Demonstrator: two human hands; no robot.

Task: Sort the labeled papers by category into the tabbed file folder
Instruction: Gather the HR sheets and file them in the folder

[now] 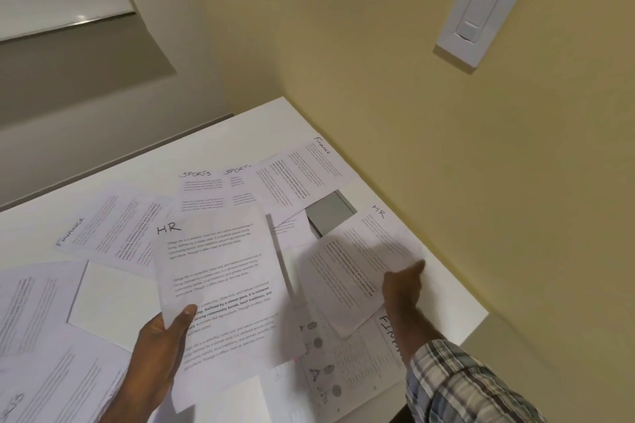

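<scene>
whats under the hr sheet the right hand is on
Under the near edge of the right HR sheet, a Finance sheet with tables sticks out, its label partly covered. A grey flat thing shows at the far edge; the rest underneath is hidden.

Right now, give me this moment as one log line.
left grip: holds HR sheet raised | right grip: on second HR sheet by wall, hold unclear | Sports sheets, Finance sheet: flat on table

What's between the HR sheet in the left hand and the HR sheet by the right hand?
Head view: a narrow grey strip lies between the white HR sheet in the left hand and the white HR sheet at the right hand.
</scene>
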